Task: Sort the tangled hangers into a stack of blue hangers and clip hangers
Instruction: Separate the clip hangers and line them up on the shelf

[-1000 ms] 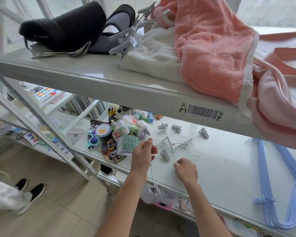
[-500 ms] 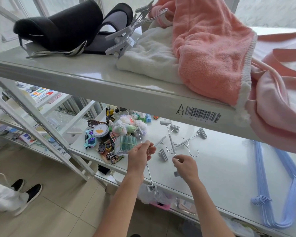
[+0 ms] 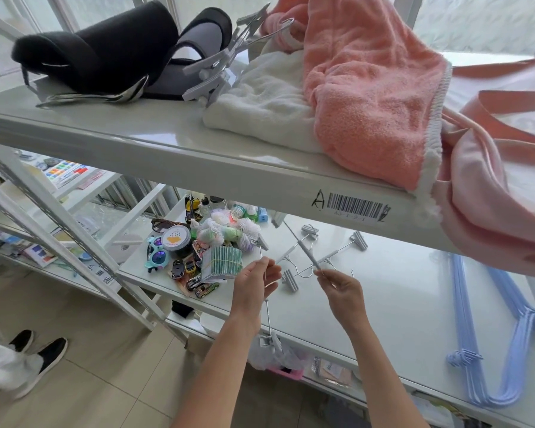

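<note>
A white metal shelf unit (image 3: 198, 168) fills the view, its upper shelf carrying a pink towel (image 3: 371, 97) draped over a white towel (image 3: 260, 109), with a black padded brace (image 3: 105, 54) to the left. On the lower shelf (image 3: 414, 304), a stack of blue hangers (image 3: 488, 335) lies at the far right, well apart from the hands. Near the shelf's middle, a tangle of grey clip hangers (image 3: 318, 257) rests on the surface, beside a heap of small toys and bottles (image 3: 204, 245) at the left end. The left hand (image 3: 254, 288) pinches the wire of one clip hanger (image 3: 267, 316), which hangs down past the shelf's front edge with a clip at its lower end. The right hand (image 3: 342, 291) pinches the thin rod of another clip hanger (image 3: 306, 253) that rises slantwise toward the upper shelf, fingers (image 3: 323, 274) clenched on it
</note>
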